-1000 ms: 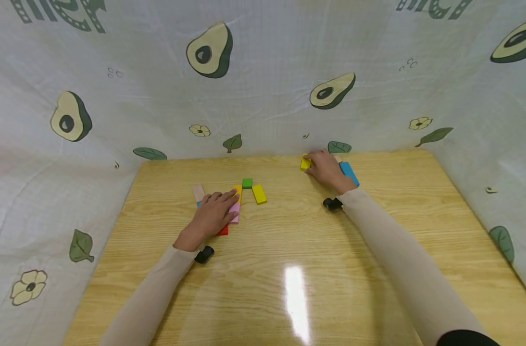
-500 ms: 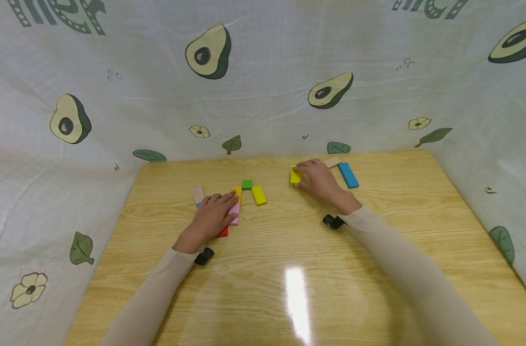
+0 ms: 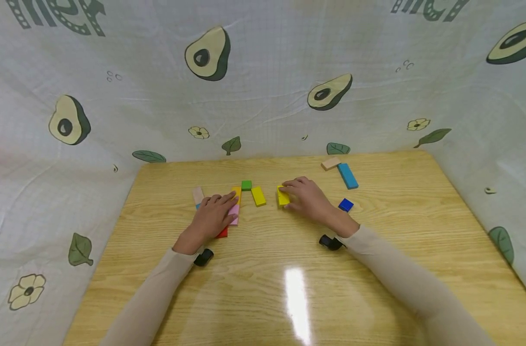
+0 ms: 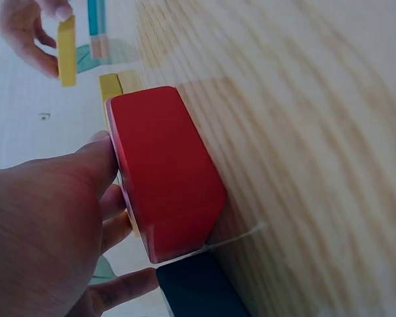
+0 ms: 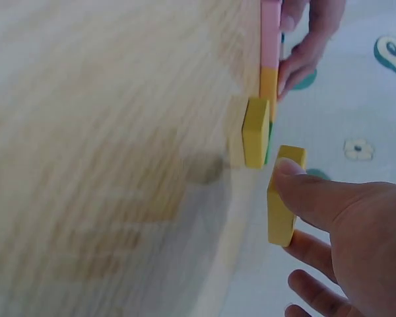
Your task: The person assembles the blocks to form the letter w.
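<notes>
My right hand (image 3: pixel 307 199) pinches a yellow block (image 5: pixel 282 205) between thumb and fingers, held over the table. My left hand (image 3: pixel 212 216) rests with spread fingers on a group of blocks: a red block (image 4: pixel 165 172), a pink block (image 3: pixel 234 214), an orange block (image 3: pixel 236 193) and a dark blue block (image 4: pixel 201 284). Part of that group is hidden under the palm. Beside the group's right end stand a green block (image 3: pixel 246 185) and a second yellow block (image 3: pixel 258 196), just left of the one in my right hand.
A natural wood block (image 3: pixel 330 164) and a long blue block (image 3: pixel 347 176) lie at the back right of the table (image 3: pixel 263 288). Nearer, a small dark blue block (image 3: pixel 345 205) sits by my right wrist. A patterned cloth (image 3: pixel 263 81) closes off the back and sides.
My right hand has moved left and toward me with the yellow block, from the table's back edge. The small dark blue block has come into view. The left hand stays on the group.
</notes>
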Tool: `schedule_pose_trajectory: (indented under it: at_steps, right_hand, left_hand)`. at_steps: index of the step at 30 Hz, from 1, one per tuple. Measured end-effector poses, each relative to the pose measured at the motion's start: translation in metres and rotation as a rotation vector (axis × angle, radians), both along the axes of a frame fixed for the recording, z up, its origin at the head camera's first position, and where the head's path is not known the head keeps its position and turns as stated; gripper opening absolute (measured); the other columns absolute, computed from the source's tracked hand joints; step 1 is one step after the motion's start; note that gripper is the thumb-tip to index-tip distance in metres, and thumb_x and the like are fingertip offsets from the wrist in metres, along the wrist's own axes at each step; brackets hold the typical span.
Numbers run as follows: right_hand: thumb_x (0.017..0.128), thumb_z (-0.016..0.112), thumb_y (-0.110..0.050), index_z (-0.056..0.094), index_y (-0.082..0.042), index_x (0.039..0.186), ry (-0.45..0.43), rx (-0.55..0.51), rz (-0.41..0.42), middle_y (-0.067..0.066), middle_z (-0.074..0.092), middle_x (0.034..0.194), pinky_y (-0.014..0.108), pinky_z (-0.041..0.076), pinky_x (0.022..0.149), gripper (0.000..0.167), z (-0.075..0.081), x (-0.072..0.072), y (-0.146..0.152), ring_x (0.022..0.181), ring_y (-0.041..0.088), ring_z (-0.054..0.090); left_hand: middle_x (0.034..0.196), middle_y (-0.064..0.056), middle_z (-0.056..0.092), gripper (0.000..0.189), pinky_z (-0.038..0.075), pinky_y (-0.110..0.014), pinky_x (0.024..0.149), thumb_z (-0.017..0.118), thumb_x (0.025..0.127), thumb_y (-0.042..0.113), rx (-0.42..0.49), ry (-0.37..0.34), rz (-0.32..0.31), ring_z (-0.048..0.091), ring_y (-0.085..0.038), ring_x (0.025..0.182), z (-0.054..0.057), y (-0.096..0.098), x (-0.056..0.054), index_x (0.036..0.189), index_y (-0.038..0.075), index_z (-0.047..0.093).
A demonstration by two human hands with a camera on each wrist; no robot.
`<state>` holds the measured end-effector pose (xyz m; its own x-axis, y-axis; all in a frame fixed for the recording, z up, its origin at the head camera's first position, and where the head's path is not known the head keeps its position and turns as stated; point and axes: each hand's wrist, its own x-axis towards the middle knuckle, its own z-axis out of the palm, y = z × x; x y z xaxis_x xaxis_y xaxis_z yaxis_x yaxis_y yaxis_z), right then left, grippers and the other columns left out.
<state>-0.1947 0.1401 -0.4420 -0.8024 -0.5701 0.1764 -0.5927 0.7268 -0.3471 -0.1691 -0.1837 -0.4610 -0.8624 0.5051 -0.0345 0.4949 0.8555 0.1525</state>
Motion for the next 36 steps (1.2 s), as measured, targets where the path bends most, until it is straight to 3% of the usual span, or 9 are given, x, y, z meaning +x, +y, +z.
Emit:
schedule_pose_trajectory:
  at_steps: [18,36]
  right_hand:
    - [0.095,0.083,-0.022,0.07,-0.007,0.139,0.004,0.055,0.134,0.011,0.065,0.144,0.051,0.05,0.107,0.049,-0.009,0.035,-0.03,0.128,0.032,0.057]
    - [0.096,0.081,-0.02,0.071,-0.007,0.136,0.064,0.065,0.192,0.011,0.066,0.142,0.047,0.049,0.108,0.043,-0.022,0.036,-0.042,0.127,0.031,0.056]
  left_hand:
    - [0.168,-0.012,0.041,0.057,0.032,-0.062,0.12,0.059,0.11,0.034,0.028,-0.027,0.007,0.046,-0.04,0.144,0.001,-0.001,0.003,0.159,0.006,0.049]
    - [0.169,-0.01,0.04,0.058,0.033,-0.061,0.12,0.059,0.11,0.037,-0.005,-0.014,0.017,0.047,-0.038,0.144,0.001,0.0,0.003,0.16,0.009,0.048]
